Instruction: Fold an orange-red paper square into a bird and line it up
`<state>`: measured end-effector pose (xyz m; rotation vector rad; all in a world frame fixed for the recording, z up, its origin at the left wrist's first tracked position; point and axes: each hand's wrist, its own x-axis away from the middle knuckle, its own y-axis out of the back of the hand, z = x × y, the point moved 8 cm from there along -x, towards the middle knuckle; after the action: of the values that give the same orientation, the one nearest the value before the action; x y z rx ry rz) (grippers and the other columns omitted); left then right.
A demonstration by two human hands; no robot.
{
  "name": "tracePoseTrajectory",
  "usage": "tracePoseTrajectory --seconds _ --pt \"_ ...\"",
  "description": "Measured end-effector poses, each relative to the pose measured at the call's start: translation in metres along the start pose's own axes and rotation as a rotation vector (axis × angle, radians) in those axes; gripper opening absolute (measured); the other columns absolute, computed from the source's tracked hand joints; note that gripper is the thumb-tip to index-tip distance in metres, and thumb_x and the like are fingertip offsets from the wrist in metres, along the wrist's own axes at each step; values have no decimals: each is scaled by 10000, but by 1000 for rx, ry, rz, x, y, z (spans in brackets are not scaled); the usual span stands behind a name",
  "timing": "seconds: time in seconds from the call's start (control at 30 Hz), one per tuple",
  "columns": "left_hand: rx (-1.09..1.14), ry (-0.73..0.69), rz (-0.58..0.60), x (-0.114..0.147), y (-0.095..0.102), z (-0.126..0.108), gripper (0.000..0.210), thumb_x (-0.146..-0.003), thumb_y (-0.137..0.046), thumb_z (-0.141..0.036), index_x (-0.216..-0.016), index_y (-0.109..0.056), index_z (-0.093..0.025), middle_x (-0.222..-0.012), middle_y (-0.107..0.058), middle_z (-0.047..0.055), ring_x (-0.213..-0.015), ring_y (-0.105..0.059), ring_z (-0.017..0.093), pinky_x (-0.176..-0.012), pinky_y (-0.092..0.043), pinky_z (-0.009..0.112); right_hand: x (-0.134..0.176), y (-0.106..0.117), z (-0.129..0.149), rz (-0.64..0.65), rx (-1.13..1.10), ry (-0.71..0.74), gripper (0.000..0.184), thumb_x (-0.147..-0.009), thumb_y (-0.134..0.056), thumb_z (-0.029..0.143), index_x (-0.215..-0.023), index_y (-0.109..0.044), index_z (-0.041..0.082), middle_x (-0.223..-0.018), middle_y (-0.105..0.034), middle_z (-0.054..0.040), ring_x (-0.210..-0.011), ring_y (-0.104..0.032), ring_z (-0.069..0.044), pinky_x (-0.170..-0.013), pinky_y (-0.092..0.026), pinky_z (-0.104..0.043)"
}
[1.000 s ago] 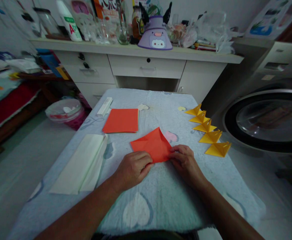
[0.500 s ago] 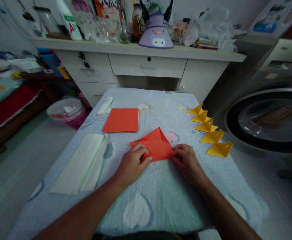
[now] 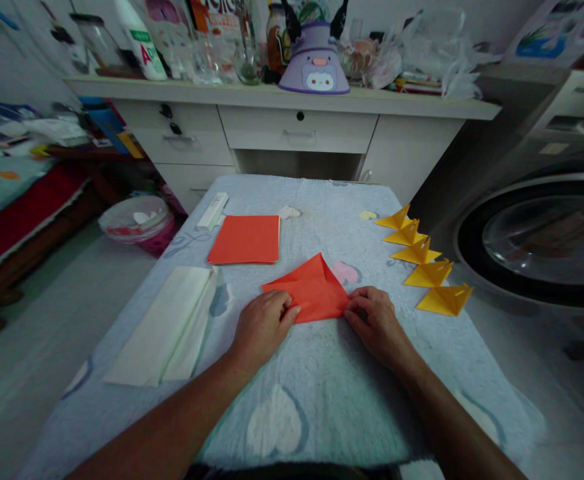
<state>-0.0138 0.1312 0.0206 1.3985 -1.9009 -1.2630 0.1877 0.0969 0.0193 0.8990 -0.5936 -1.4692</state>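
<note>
Red folded paper (image 3: 319, 297) lies nearer us than the square stack (image 3: 246, 240), off to its right; our left hand (image 3: 263, 325) pinches the side towards that stack, our right hand's (image 3: 376, 324) fingers the opposite corner: uneven tugging could crease it askew.

On the table draped in pale blue, heart-patterned cloth (image 3: 342, 400), a left hand (image 3: 263, 325) and a right hand (image 3: 376, 323) grip a folded red-orange paper piece (image 3: 319, 293) by its left side and right corner. A square red-orange paper stack (image 3: 246, 239) lies toward the far left corner, just beside a slim white oblong object (image 3: 213, 211). A whitish creased flat sheet (image 3: 159, 327) lies near the left edge; five pointed yellow folded-paper shapes (image 3: 442, 301) line the right edge.
</note>
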Motion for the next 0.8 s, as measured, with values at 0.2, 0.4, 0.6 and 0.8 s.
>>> tracePoseTrajectory --seconds 0.2,0.4,0.6,0.8 --pt "-46 8 21 0 -2 -1 173 -876 -557 -192 -709 -513 -202 -718 -588 6 -689 -559 169 -639 -379 277 -1 -2 -2 -22 20 -14 126 -794 -613 174 -692 -674 215 -902 -625 -67 -881 -552 -235 -811 -419 -400" --pt "-34 25 20 -1 -3 1 164 -868 -566 -193 -711 -518 -200 -733 -592 16 -716 -565 183 -669 -387 295 -1 -3 -4 -33 45 -19 141 -828 -596 213 -712 -678 210 -910 -624 -73 -864 -542 -234 -804 -408 -408" --pt "-92 28 29 -4 -4 1 158 -887 -552 -215 -732 -521 -202 -763 -608 27 -747 -582 201 -698 -405 315 -1 -5 -4 -26 63 -47 132 -828 -612 207 -714 -679 208 -917 -626 -76 -881 -538 -241 -817 -403 -411" --pt "-138 43 55 -5 -6 2 143 -896 -549 -224 -757 -529 -202 -788 -629 24 -773 -594 193 -715 -411 303 -2 -6 -5 -30 74 -61 128 -813 -631 209 -691 -670 203 -906 -632 -71 -879 -544 -233 -816 -397 -393"
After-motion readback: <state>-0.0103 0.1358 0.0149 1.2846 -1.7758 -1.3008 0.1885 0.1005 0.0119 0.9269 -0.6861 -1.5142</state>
